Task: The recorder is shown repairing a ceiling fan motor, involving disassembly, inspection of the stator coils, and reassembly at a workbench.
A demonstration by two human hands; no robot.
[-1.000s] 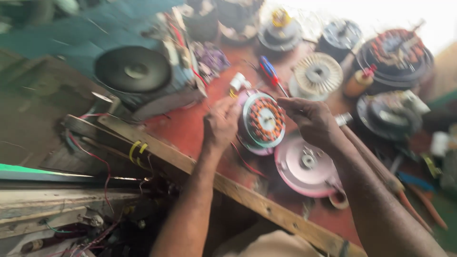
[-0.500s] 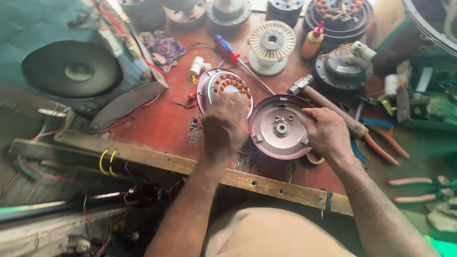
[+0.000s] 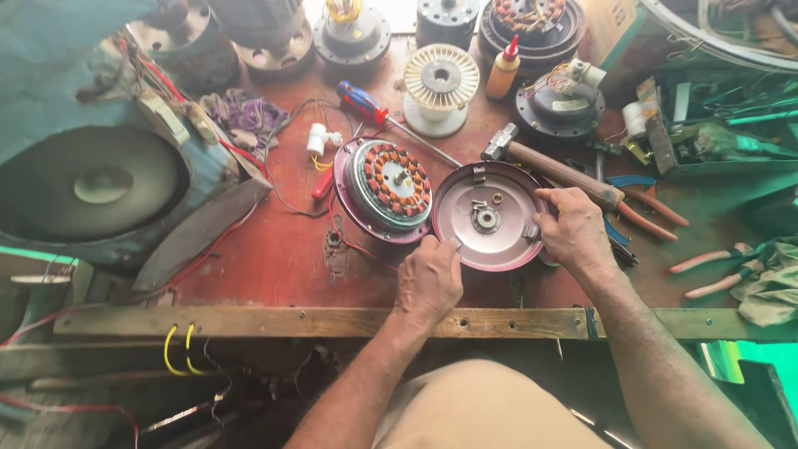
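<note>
On the red surface (image 3: 274, 258) lies a round maroon motor cover (image 3: 489, 218), open side up, just right of a stator with copper windings (image 3: 391, 187). Both hands grip the cover: the left hand (image 3: 429, 278) pinches its near rim, the right hand (image 3: 572, 229) clasps its right edge. A wooden-handled hammer (image 3: 553, 168) lies just behind, touching red-handled pliers (image 3: 644, 212).

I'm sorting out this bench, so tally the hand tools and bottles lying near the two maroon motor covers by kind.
Hammers: 1, hammer
Screwdrivers: 1, blue and red screwdriver
Pliers: 3, orange-handled pliers, blue-handled pliers, pink-handled pliers
Bottles: 1, orange squeeze bottle
Total: 6
</note>
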